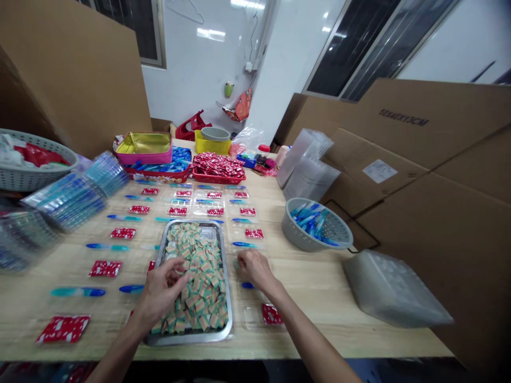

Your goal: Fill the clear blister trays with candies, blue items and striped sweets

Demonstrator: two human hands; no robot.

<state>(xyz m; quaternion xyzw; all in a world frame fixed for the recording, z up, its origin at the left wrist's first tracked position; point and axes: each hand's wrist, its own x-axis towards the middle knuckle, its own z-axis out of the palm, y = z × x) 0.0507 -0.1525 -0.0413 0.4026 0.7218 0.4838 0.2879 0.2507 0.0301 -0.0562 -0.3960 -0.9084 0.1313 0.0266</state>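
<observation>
hands [163, 291] over and beside tray [195, 337]

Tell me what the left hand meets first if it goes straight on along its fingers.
Most likely the small striped pieces heaped in the metal tray; the left hand is over them, though its exact height is unclear.

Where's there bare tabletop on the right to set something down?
Best patch: tabletop bordered by the right forearm, grey basket of pens and blurred clear-plastic bundle. A narrower strip runs along the front edge below that bundle. Crowded: left of the metal tray, where pens and red packets stand in rows.
</observation>
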